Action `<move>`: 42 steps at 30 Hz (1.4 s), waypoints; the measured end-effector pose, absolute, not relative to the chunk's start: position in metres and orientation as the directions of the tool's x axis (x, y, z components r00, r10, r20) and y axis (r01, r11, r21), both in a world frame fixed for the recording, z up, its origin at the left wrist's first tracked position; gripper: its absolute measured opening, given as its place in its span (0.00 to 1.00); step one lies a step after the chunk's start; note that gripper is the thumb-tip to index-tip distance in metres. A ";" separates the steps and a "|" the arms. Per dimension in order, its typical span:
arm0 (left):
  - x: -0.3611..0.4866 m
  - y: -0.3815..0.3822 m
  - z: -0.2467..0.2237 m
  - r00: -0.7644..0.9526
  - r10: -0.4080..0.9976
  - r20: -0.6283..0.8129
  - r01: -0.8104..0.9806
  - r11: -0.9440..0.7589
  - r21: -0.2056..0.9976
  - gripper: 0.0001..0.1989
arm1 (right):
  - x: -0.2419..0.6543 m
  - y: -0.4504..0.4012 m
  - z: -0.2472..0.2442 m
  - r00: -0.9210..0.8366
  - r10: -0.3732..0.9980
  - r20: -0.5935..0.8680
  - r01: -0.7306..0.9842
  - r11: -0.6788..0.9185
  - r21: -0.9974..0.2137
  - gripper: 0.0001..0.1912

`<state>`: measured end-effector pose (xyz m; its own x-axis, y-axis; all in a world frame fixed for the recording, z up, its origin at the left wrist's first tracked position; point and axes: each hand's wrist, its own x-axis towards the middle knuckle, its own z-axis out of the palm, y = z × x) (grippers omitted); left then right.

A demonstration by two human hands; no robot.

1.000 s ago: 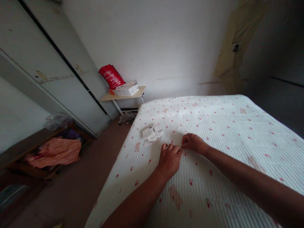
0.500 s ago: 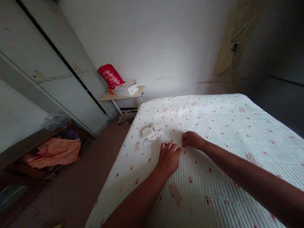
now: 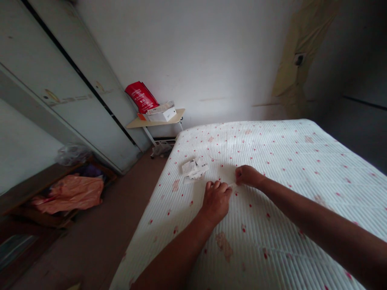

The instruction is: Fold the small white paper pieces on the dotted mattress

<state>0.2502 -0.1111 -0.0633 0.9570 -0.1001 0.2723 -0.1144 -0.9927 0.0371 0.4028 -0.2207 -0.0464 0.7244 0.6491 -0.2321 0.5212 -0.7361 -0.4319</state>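
Note:
My left hand (image 3: 216, 198) rests low over the bedspread (image 3: 272, 217), its fingers curled and pressed together. To its right, my right hand (image 3: 248, 176) is closed in a pinch. A thin whitish strip (image 3: 232, 184) spans the small gap between the two hands, with an end in each; its material is too small to make out. Just beyond my left hand lies a loose pile of white printed paper pieces (image 3: 195, 168). The bedspread is white and ribbed, with small red dots and faint brown bear figures.
Beyond the bed's far left corner stands a small table (image 3: 136, 123) bearing a red bag (image 3: 142, 97) and a white box (image 3: 162, 115). Along the left are a wardrobe (image 3: 72, 100) and a low wooden unit holding an orange plastic bag (image 3: 71, 193). A wall socket (image 3: 299, 59) is at right.
My right hand has shifted slightly right, away from my left hand, and more of the whitish strip shows between them. My left hand stays nearly in place.

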 end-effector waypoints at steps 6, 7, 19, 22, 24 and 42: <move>0.251 -0.112 -0.066 0.958 -0.089 0.274 -0.104 -0.994 0.042 0.12 | 0.400 -0.222 -0.045 0.719 0.662 -0.214 0.507 -0.709 -0.490 0.06; 0.251 -0.113 -0.066 0.956 -0.088 0.280 -0.104 -0.994 0.043 0.12 | 0.398 -0.221 -0.046 0.724 0.659 -0.206 0.508 -0.711 -0.486 0.06; 0.249 -0.113 -0.064 0.958 -0.084 0.274 -0.096 -0.995 0.032 0.11 | 0.400 -0.224 -0.054 0.732 0.658 -0.176 0.496 -0.692 -0.525 0.03; 0.249 -0.113 -0.063 0.960 -0.086 0.267 -0.099 -0.995 0.033 0.11 | 0.406 -0.231 -0.051 0.727 0.659 -0.191 0.449 -0.667 -0.594 0.05; 0.249 -0.113 -0.063 0.961 -0.088 0.264 -0.100 -0.994 0.033 0.12 | 0.410 -0.237 -0.047 0.736 0.648 -0.197 0.401 -0.652 -0.644 0.05; 0.248 -0.113 -0.063 0.959 -0.087 0.270 -0.100 -0.994 0.036 0.11 | 0.405 -0.226 -0.052 0.761 0.626 -0.169 0.448 -0.696 -0.562 0.06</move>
<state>0.2483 -0.1132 -0.0629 0.9589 -0.0869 0.2700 -0.1003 -0.9943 0.0361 0.4049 -0.2257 -0.0521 0.7610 0.6262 -0.1692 0.4476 -0.6958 -0.5618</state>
